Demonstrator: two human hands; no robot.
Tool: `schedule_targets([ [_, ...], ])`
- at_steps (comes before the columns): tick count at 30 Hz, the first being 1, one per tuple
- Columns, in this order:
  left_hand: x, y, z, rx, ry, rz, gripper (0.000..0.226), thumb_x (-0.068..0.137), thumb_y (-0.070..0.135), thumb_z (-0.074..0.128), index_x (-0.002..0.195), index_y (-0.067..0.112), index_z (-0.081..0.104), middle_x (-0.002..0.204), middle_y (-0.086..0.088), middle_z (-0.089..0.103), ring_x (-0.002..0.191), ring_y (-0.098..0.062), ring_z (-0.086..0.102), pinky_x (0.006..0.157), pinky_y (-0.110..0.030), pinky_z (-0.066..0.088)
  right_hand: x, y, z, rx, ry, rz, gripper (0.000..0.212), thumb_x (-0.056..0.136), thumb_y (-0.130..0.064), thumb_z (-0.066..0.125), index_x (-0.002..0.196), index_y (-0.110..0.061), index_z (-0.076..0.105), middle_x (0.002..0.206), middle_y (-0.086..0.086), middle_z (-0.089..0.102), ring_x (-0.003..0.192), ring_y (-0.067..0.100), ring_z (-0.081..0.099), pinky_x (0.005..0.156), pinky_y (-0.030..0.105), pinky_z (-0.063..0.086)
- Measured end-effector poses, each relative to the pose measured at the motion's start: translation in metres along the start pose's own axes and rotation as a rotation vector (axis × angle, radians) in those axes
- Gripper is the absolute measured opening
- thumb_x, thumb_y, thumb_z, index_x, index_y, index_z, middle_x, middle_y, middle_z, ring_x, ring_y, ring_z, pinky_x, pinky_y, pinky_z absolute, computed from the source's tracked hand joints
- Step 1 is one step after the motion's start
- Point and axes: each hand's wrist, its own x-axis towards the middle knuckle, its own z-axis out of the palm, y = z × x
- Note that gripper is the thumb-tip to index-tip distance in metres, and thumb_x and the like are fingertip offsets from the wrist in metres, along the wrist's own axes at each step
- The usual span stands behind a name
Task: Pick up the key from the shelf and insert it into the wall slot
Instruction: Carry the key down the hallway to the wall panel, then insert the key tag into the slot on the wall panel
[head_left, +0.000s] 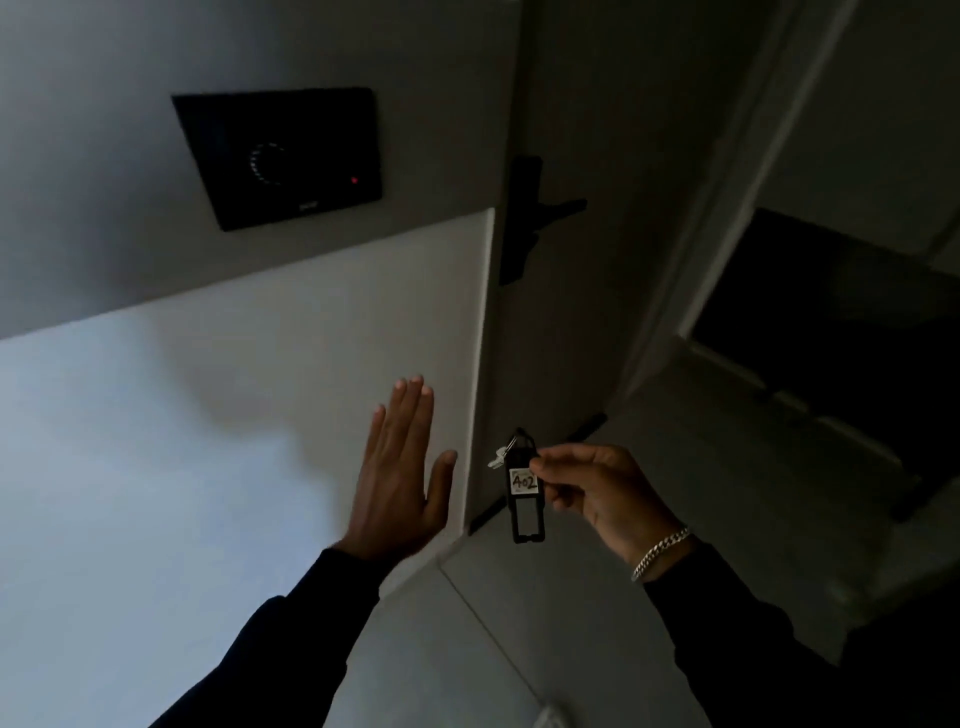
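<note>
My right hand (597, 491) pinches a black key fob (525, 499) with a white tag reading 402; a small metal key (497, 460) hangs from its ring at the top. The fob dangles in the air at the white wall's corner. My left hand (400, 473) is flat and open, fingers together, held against or just off the white wall, left of the fob. A black wall panel (280, 156) with a ring of dots and a red light sits higher up on the grey wall, well above both hands.
A door (597, 130) with a black handle (540, 213) stands right of the wall corner. Further right a dark doorway (841, 312) opens. Pale floor tiles (727, 493) lie below. The room is dim.
</note>
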Motion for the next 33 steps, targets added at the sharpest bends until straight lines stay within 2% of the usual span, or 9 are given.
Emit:
schedule_targets([
  [5,0.057,-0.011,-0.022,0.150,0.208,-0.110,0.066,0.100,0.034,0.039,0.155,0.002,0.021,0.167,-0.015,0.016,0.157,-0.027,0.006,0.128,-0.055,0.015,0.093,-0.054,0.008,-0.257,-0.265,-0.130,0.015,0.077,-0.003,0.074,0.069,-0.015,0.076,0.054,0.002,0.062,0.050,0.011,0.051,0.046,0.017,0.044],
  [8,0.097,-0.015,-0.058,0.293,0.367,-0.131,0.065,0.099,0.030,0.041,0.153,-0.003,0.025,0.165,-0.020,0.019,0.157,-0.032,0.008,0.128,-0.057,0.012,0.129,-0.111,0.028,-0.386,-0.452,-0.404,0.014,0.076,-0.005,0.076,0.073,-0.018,0.078,0.061,-0.002,0.072,0.056,0.009,0.063,0.053,0.018,0.050],
  [10,0.123,-0.018,-0.090,0.427,0.427,-0.067,0.065,0.098,0.029,0.042,0.152,-0.004,0.026,0.164,-0.023,0.020,0.156,-0.035,0.010,0.128,-0.054,0.007,0.136,-0.151,0.045,-0.422,-0.549,-0.625,0.009,0.075,-0.009,0.079,0.082,-0.014,0.079,0.077,0.001,0.078,0.072,0.011,0.073,0.066,0.021,0.059],
  [12,0.150,-0.023,-0.125,0.604,0.476,0.009,0.065,0.098,0.029,0.042,0.152,-0.004,0.026,0.163,-0.025,0.021,0.155,-0.037,0.011,0.127,-0.053,0.005,0.139,-0.188,0.066,-0.405,-0.596,-0.824,0.013,0.074,-0.010,0.080,0.087,-0.013,0.078,0.083,0.003,0.078,0.080,0.014,0.074,0.077,0.026,0.060],
  [16,0.182,-0.045,-0.195,0.914,0.590,0.039,0.065,0.099,0.032,0.037,0.153,-0.001,0.025,0.162,-0.026,0.024,0.155,-0.036,0.015,0.126,-0.054,0.010,0.137,-0.246,0.109,-0.302,-0.626,-1.073,0.020,0.073,-0.014,0.080,0.085,-0.030,0.075,0.071,-0.017,0.075,0.070,-0.001,0.068,0.070,0.016,0.054],
  [21,0.186,-0.071,-0.225,1.277,0.609,0.085,0.067,0.099,0.038,0.028,0.156,0.005,0.020,0.165,-0.015,0.019,0.157,-0.026,0.010,0.128,-0.047,0.005,0.142,-0.281,0.142,-0.173,-0.639,-1.140,0.016,0.076,-0.012,0.078,0.090,-0.020,0.075,0.064,-0.013,0.075,0.055,0.003,0.064,0.060,0.016,0.053],
  [27,0.188,-0.078,-0.223,1.309,0.657,0.108,0.067,0.099,0.040,0.026,0.157,0.007,0.018,0.166,-0.011,0.015,0.157,-0.025,0.006,0.128,-0.046,-0.002,0.156,-0.285,0.160,-0.075,-0.582,-1.142,0.014,0.080,-0.006,0.074,0.089,-0.016,0.074,0.063,-0.014,0.074,0.054,0.004,0.064,0.059,0.016,0.053],
  [30,0.188,-0.076,-0.220,1.307,0.667,0.105,0.067,0.098,0.040,0.027,0.157,0.007,0.019,0.166,-0.011,0.016,0.157,-0.025,0.006,0.128,-0.047,-0.002,0.166,-0.276,0.163,-0.037,-0.543,-1.136,0.013,0.081,-0.004,0.072,0.094,-0.007,0.072,0.058,-0.013,0.072,0.052,0.003,0.061,0.059,0.015,0.052],
  [33,0.189,-0.075,-0.221,1.314,0.673,0.100,0.067,0.098,0.039,0.028,0.156,0.007,0.022,0.165,-0.012,0.019,0.157,-0.025,0.008,0.128,-0.047,0.000,0.174,-0.272,0.165,-0.038,-0.553,-1.078,0.016,0.081,0.000,0.072,0.090,-0.013,0.072,0.058,-0.013,0.072,0.051,0.003,0.062,0.058,0.016,0.053],
])
